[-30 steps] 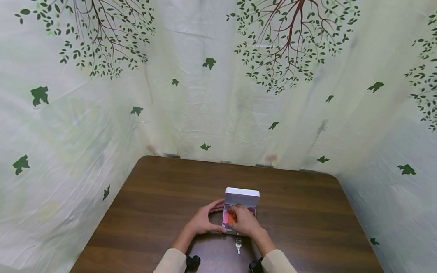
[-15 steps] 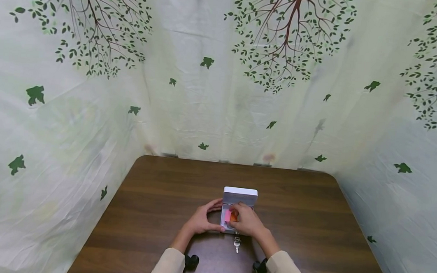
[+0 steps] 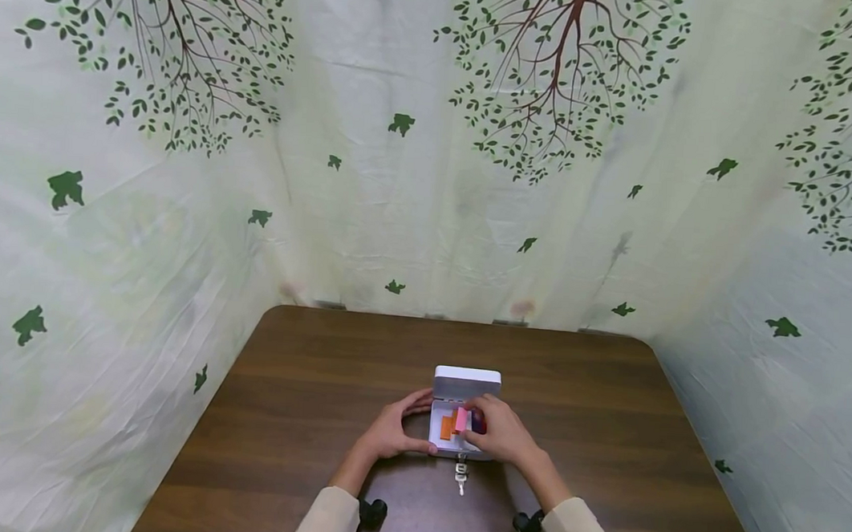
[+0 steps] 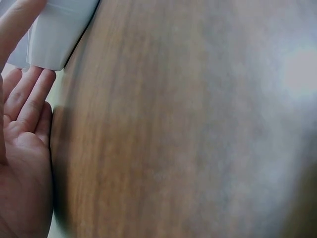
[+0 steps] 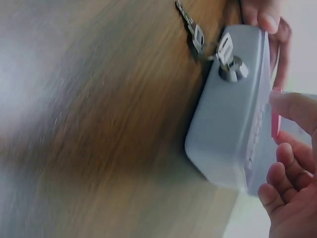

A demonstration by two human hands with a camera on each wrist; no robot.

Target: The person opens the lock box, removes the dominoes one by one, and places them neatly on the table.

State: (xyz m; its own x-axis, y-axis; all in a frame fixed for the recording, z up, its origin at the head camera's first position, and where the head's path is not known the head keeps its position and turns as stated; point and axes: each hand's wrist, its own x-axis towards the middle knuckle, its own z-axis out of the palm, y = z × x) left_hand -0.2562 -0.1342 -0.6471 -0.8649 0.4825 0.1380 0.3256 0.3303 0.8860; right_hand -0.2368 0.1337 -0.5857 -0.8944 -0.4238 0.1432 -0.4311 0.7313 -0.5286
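Observation:
A small grey-white lock box [image 3: 468, 375] stands on the table with its lid raised. My left hand [image 3: 392, 431] holds its left side, thumb at the front corner and straight fingers reaching to the back. In the left wrist view those fingers touch the pale box [image 4: 62, 34]. My right hand [image 3: 507, 436] pinches a flat pink piece [image 3: 461, 419] over the box's inside. Orange pieces [image 3: 446, 428] lie in the box, and a dark item [image 3: 479, 421] shows at its right, partly hidden by my hand. A key [image 5: 225, 47] sits in the front lock.
A second key [image 5: 190, 25] hangs from the lock's ring and lies on the brown wooden table [image 3: 320, 349]. A pale curtain [image 3: 356, 214] with printed trees and leaves surrounds the table's back and sides.
My right hand has moved slightly right and now pinches the pink piece; earlier its fingers were at an orange piece. The orange pieces now show at the left inside. The left hand stays put.

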